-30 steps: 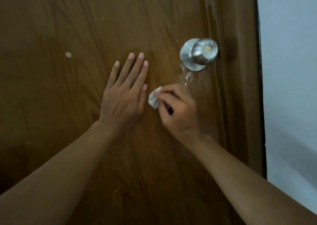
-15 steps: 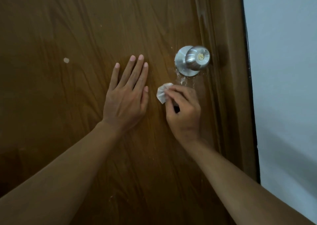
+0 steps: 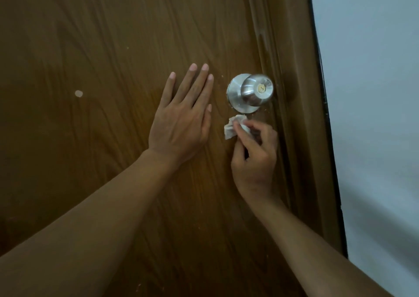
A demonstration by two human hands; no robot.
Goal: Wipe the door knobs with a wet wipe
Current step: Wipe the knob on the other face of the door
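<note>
**Wipe poised just under the knob**

The brown wood-grain door (image 3: pixel 113 47) fills most of your view, with its frame (image 3: pixel 294 138) running down the right side and a pale wall (image 3: pixel 374 92) beyond that. A small light blemish (image 3: pixel 78 93) sits on the door panel well to the left of your hands.

Your left hand (image 3: pixel 181 117) lies flat on the door, fingers straight and close together, holding nothing; it looks to be steadying the door. It rests just beside the knob, apart from it.

Your right hand (image 3: pixel 256 151) is below the knob, fingers curled, pinching a crumpled white wet wipe (image 3: pixel 233 129) between thumb and fingertips. The wipe is pressed to or held very near the door surface just under the knob's round backplate; whether it touches the plate itself cannot be told.

The door knob (image 3: pixel 256 90) is a brushed-metal round knob with a brass-coloured keyhole in its face, set on a circular metal plate near the door's edge. Pale specks and smears show on the wood around the plate's lower rim.

By my reading, you are working at the dirt below the plate, or just about to start on the knob proper. The next move calls for lifting the wipe onto the plate and the ball of the knob, wrapping it round so the underside and the neck behind are reached, while the left hand keeps the door from swinging.

No brand, label or writing can be read anywhere.
</note>
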